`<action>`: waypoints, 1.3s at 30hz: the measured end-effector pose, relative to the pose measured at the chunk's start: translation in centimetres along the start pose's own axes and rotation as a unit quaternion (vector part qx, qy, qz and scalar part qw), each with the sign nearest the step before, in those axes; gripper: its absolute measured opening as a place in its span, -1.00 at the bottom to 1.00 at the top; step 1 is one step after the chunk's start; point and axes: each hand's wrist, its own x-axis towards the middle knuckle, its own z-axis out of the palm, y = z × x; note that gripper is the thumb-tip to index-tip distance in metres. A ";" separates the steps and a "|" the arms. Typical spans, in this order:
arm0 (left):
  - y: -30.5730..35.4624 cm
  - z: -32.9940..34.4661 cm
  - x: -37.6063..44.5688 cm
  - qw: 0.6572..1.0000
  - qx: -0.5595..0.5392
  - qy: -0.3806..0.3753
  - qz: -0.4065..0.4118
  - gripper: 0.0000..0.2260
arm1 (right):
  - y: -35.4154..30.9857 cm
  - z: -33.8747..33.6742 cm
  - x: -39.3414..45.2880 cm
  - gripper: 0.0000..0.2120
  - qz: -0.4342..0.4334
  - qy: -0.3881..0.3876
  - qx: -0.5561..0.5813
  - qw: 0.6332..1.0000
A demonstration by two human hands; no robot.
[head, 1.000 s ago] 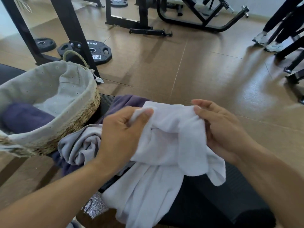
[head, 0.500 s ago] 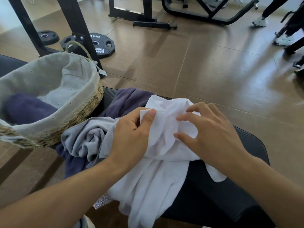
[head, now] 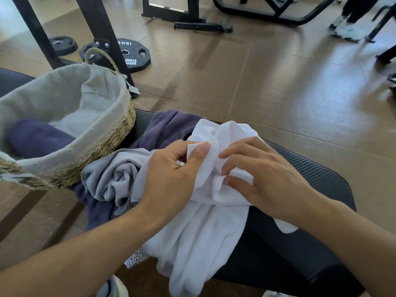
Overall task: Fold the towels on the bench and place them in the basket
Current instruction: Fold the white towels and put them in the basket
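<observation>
The left hand is pinching a fold of the white towel between thumb and fingers. Just beside it, the right hand is pressing on the same towel, fingers spread apart. The towel is lying bunched on the black counter, hanging over its near edge. Left of the left hand are lying a grey towel and a purple towel; beyond them is sitting the basket, with a dark towel inside.

Black weight plate on floor, beside rack upright: white raised lettering, seen upside down. Near top rim reads "15KG", last letter partly cut by rack upright. Lower part reads "HAMMER STRENGTH" in two lines, left ends hidden behind upright, only "HAM…" and "STREN…" plainly legible. Smaller plate further left: no readable marking. No other text legible.
</observation>
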 end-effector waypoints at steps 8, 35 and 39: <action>0.6 0.3 -1.2 0.998 -0.010 -0.050 0.032 -0.86 | -1.9 -1.2 -0.4 -0.93 0.076 -0.012 0.202 0.976; 1.1 0.6 -2.8 0.990 -0.014 -0.123 0.073 -0.82 | -2.0 -0.9 -0.5 -0.92 0.112 0.112 0.178 0.971; 0.9 0.6 -2.8 0.990 -0.022 -0.125 0.057 -0.82 | -2.1 -0.9 -0.5 -0.87 0.116 0.109 0.172 0.972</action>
